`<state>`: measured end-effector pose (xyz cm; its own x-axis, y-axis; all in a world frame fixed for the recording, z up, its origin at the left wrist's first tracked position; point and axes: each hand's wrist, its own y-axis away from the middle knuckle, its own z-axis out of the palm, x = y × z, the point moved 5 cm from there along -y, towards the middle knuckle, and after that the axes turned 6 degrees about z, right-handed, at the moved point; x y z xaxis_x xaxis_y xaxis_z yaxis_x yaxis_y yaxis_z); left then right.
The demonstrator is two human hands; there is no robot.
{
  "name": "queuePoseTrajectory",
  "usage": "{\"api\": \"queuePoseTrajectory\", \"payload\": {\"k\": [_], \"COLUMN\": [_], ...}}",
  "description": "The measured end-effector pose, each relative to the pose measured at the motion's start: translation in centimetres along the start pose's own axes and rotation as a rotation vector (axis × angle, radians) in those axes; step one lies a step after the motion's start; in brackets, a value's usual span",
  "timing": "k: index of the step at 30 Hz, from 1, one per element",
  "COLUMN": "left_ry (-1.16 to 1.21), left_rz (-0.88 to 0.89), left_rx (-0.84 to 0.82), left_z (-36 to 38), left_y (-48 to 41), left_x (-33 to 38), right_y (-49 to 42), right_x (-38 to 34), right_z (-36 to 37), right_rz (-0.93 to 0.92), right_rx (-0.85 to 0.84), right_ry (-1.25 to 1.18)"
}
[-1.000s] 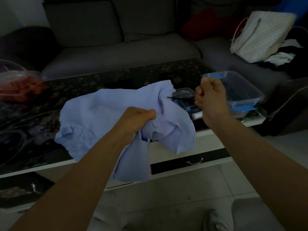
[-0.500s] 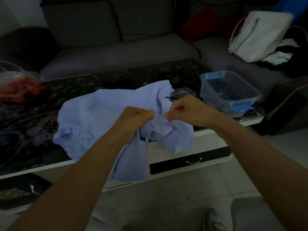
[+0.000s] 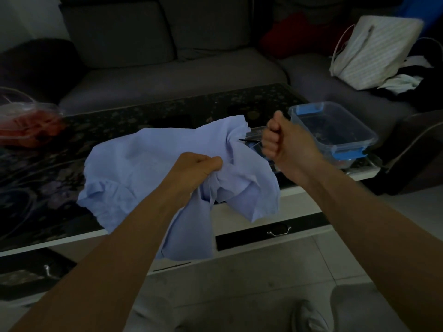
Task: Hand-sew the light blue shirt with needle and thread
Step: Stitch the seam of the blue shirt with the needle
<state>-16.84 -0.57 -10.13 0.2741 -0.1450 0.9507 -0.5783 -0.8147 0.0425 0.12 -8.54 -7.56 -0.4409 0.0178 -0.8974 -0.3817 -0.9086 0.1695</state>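
The light blue shirt lies crumpled over the front edge of the dark patterned table, part of it hanging down. My left hand pinches a bunched fold near the shirt's middle. My right hand is raised to the right of the shirt, fingers closed in a fist; the needle is hidden inside it. A faint thread runs from the fist toward the fold at my left hand.
A clear plastic box with blue clips stands at the table's right end, with small sewing items beside it. A bag of red stuff sits far left. A grey sofa and a white tote lie behind.
My right hand, which was at the fold beside my left hand half a second ago, has pulled up and to the right, away from the shirt. My left hand stays on the fold.
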Motion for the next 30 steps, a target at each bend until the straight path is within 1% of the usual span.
{"api": "queuePoseTrajectory", "payload": {"k": [1,3,4,5,6,7,8,9,10,12,14,16,20,23,26,28,30], "left_ry": [-0.006,-0.044,-0.066,-0.070,-0.062,-0.051,-0.015,0.027,0.060,0.008,-0.032,-0.004,-0.103,-0.086,-0.130,-0.155,-0.204], "left_rz": [0.004,0.017,0.025,0.026,0.026,0.025,0.020,0.003,-0.013,-0.023,-0.005,0.009,0.033,0.044,0.044,0.063,0.073], "left_rx": [0.002,-0.010,-0.007,-0.004,-0.003,0.001,0.004,0.011,0.021,0.001,-0.005,-0.002,-0.030,-0.008,0.008,0.011,0.023], "left_z": [0.0,0.1,0.1,0.1,0.1,0.1,0.2,0.3,0.3,0.6,0.6,0.6,0.9,1.2,1.1,1.2,1.2], "left_y": [-0.1,-0.1,-0.1,-0.1,-0.2,-0.3,-0.2,-0.2,-0.2,-0.1,-0.1,0.0,0.0,0.0,-0.2,-0.3,-0.3], "left_x": [0.0,0.2,0.3,0.3,0.1,0.1,0.2,0.2,0.1,0.2,0.2,0.3,0.7,0.8,0.8,0.9,0.8], "right_y": [0.1,0.4,0.7,0.9,1.2,1.4,1.3,1.1,0.9,0.7,0.9,1.1,1.2,1.3,1.4,1.4,1.3], "right_x": [-0.1,0.0,0.1,0.5,0.8,1.0,1.1,1.1,1.0,0.8,1.2,1.4,1.0,0.9,0.6,0.8,1.5], "right_z": [-0.3,-0.1,0.4,1.1,1.6,1.7,1.6,1.3,0.9,0.6,1.0,1.4,1.3,1.6,1.8,1.8,2.1], "right_rz": [-0.032,-0.096,-0.154,-0.214,-0.236,-0.216,-0.184,-0.157,-0.139,-0.138,-0.164,-0.210,-0.264,-0.342,-0.400,-0.399,-0.360], "right_rx": [0.065,0.152,0.137,0.084,0.029,-0.005,-0.017,-0.007,0.018,0.078,0.099,0.098,0.130,0.147,0.158,0.156,0.114], "right_ry": [0.166,0.666,0.875,1.031,1.136,1.195,1.198,1.133,1.018,0.811,0.741,0.707,0.649,0.631,0.630,0.633,0.636]}}
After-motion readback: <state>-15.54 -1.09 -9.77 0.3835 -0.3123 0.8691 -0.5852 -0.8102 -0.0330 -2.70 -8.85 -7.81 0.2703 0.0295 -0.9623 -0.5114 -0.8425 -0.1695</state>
